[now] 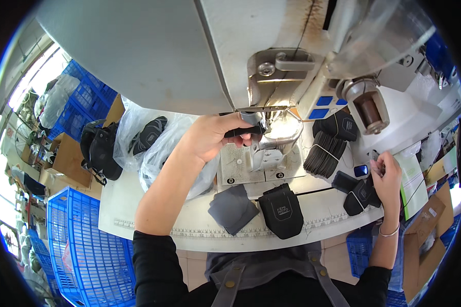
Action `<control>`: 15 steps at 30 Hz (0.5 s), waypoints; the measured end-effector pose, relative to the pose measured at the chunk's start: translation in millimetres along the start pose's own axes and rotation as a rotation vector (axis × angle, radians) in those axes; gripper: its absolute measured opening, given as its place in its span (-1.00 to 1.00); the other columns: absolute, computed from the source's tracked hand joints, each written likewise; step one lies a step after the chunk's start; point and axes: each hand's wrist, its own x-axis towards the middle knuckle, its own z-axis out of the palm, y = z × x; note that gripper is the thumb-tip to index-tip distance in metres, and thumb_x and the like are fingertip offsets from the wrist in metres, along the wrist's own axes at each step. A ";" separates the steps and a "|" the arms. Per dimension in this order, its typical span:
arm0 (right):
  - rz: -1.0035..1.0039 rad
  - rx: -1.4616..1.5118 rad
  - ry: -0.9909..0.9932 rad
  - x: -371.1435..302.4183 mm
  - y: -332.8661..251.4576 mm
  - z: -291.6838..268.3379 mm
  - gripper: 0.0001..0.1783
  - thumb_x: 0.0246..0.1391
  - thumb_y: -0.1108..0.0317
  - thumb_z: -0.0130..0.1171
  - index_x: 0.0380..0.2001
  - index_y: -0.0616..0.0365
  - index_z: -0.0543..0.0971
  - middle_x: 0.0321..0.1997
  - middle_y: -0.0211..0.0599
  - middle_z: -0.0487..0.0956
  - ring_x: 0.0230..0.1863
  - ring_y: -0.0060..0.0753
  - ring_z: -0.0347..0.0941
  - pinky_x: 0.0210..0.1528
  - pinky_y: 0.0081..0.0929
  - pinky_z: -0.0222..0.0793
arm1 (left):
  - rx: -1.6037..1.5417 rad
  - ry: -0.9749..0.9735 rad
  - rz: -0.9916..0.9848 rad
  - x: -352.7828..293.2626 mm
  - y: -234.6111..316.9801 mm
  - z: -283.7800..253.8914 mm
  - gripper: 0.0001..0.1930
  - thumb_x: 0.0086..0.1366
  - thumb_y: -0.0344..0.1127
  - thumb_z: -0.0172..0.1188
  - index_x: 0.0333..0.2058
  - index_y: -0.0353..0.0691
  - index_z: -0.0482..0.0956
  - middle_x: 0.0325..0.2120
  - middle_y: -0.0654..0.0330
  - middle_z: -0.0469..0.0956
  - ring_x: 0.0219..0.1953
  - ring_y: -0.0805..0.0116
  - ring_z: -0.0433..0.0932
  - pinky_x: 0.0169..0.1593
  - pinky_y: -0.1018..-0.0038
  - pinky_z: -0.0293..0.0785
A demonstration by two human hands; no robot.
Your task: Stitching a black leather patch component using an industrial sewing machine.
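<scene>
My left hand [212, 135] is closed on a small dark fabric piece [252, 129], thumb on top, right by the needle area of a sewing machine [153, 56]. Part of that piece is hidden behind my fingers. At the right of the table, my right hand [386, 176] has its fingers drawn together around a small greyish item, too small to name. Just below it lie a bundle of black fabric pieces with a light band [362, 195] and a dark flat piece [344, 182]. Nearer me rest a grey fabric stack [233, 209] and a black pouch [281, 211] with a printed patch.
A banded stack of dark pieces [325, 154] stands right of the machine's arm, beside another black pouch [338, 126]. Clear plastic bags [174, 135] with black items crowd the left. A blue crate [89, 245] stands left of the table, a cardboard box [427, 235] at right.
</scene>
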 end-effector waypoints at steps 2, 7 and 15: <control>-0.001 -0.055 -0.073 3.6 -2.1 4.1 -0.72 -0.20 0.52 0.19 -0.59 0.20 0.23 -0.70 -0.24 0.25 -0.68 -0.22 0.18 -0.60 -0.42 0.11 | -0.049 0.002 -0.001 -0.4 -0.5 -0.2 -0.89 0.01 -0.54 0.05 -0.60 -0.51 0.47 -0.58 -0.06 0.48 -0.52 0.12 0.49 -0.44 0.37 0.40; 0.043 -0.069 -0.091 2.9 -3.3 4.5 -0.70 -0.20 0.51 0.20 -0.59 0.19 0.22 -0.69 -0.22 0.27 -0.67 -0.17 0.20 -0.59 -0.38 0.12 | -0.040 0.018 -0.003 -4.0 1.5 3.8 -0.88 0.01 -0.52 0.07 -0.60 -0.49 0.47 -0.57 -0.04 0.48 -0.51 0.14 0.50 -0.41 0.38 0.43; 0.052 -0.078 -0.088 1.6 -2.4 4.0 -0.70 -0.20 0.50 0.20 -0.59 0.19 0.23 -0.69 -0.21 0.28 -0.67 -0.17 0.20 -0.59 -0.38 0.12 | -0.019 -0.003 -0.032 -3.8 0.2 1.5 -0.91 0.01 -0.49 0.11 -0.53 -0.43 0.50 -0.56 0.06 0.50 -0.51 0.25 0.52 -0.41 0.44 0.43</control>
